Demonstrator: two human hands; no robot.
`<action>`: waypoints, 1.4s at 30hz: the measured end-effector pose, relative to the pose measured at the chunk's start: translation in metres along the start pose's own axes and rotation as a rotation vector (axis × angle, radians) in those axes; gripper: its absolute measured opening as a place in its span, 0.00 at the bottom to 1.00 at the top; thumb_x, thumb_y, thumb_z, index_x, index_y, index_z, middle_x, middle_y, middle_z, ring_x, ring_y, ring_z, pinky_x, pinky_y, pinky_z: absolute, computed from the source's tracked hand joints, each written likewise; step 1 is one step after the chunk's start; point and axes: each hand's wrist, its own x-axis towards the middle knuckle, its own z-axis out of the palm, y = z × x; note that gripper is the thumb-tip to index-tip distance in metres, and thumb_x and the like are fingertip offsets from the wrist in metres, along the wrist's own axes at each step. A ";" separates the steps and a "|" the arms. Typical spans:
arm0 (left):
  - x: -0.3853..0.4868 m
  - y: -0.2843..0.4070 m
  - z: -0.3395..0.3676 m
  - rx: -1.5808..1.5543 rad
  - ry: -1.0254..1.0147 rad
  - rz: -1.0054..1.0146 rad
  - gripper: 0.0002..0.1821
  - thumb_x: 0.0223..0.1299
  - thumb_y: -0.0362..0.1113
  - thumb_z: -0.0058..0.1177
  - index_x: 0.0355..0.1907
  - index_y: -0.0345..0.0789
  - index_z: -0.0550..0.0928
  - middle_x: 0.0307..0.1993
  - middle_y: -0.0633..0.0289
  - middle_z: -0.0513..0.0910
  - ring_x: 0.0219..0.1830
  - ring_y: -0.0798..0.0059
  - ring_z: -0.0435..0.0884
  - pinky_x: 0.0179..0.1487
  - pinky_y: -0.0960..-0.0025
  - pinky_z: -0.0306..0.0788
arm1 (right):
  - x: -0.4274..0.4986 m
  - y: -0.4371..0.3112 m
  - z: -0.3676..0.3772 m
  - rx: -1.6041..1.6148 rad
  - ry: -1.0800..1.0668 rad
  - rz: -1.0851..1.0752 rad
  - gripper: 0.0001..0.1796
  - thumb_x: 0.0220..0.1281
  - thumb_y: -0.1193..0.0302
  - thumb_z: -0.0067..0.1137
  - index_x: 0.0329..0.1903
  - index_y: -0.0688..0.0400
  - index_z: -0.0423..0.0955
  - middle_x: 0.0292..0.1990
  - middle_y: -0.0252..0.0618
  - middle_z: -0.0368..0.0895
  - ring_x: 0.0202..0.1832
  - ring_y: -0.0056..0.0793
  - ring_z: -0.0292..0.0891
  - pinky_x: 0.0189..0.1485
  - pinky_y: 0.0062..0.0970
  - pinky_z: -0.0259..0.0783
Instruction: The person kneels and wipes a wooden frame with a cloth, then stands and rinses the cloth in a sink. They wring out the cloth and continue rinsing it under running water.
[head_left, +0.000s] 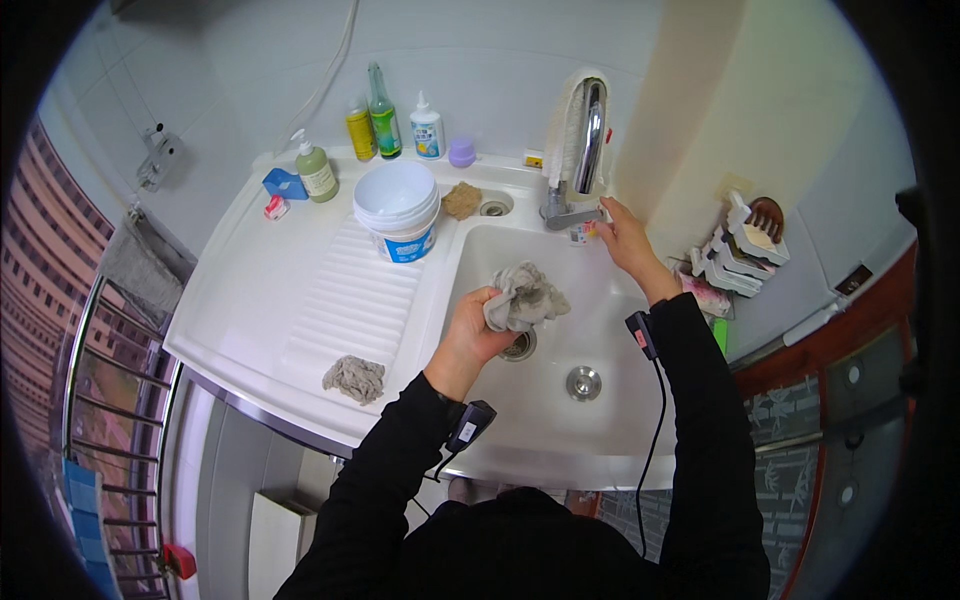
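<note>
My left hand holds a crumpled, wet-looking grey cloth over the white sink basin. Below that hand, a drain hole is partly covered by it. At the chrome faucet, my right hand has its thumb and index finger on either side of the tip of the lever. Whether the fingers grip the lever is unclear. Another crumpled grey cloth lies on the drainboard to the left.
A white bucket stands on the ribbed drainboard beside a brown scrubber. Behind are a pump bottle, a green bottle and a white squeeze bottle. A round metal drain fitting sits in the basin. Wall racks hang right.
</note>
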 end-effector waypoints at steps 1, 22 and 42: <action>0.004 -0.001 -0.003 -0.015 0.026 0.016 0.21 0.53 0.33 0.42 0.51 0.29 0.71 0.48 0.52 0.76 0.51 0.57 0.74 0.56 0.56 0.67 | 0.004 0.007 0.007 -0.033 -0.023 -0.049 0.17 0.57 0.73 0.54 0.49 0.64 0.72 0.45 0.52 0.76 0.44 0.42 0.75 0.43 0.31 0.72; 0.071 -0.026 -0.051 -0.161 0.114 0.090 0.21 0.66 0.44 0.38 0.56 0.33 0.69 0.54 0.54 0.73 0.57 0.57 0.70 0.63 0.51 0.60 | 0.004 0.019 0.025 0.158 -0.007 0.052 0.07 0.57 0.75 0.54 0.39 0.61 0.77 0.31 0.47 0.80 0.31 0.39 0.79 0.35 0.30 0.72; 0.084 -0.031 -0.056 -0.202 0.064 0.076 0.20 0.68 0.42 0.36 0.54 0.32 0.70 0.53 0.54 0.73 0.56 0.58 0.71 0.63 0.53 0.61 | -0.017 -0.012 0.021 0.056 0.214 0.079 0.12 0.57 0.75 0.55 0.45 0.62 0.75 0.43 0.50 0.77 0.44 0.43 0.76 0.46 0.31 0.71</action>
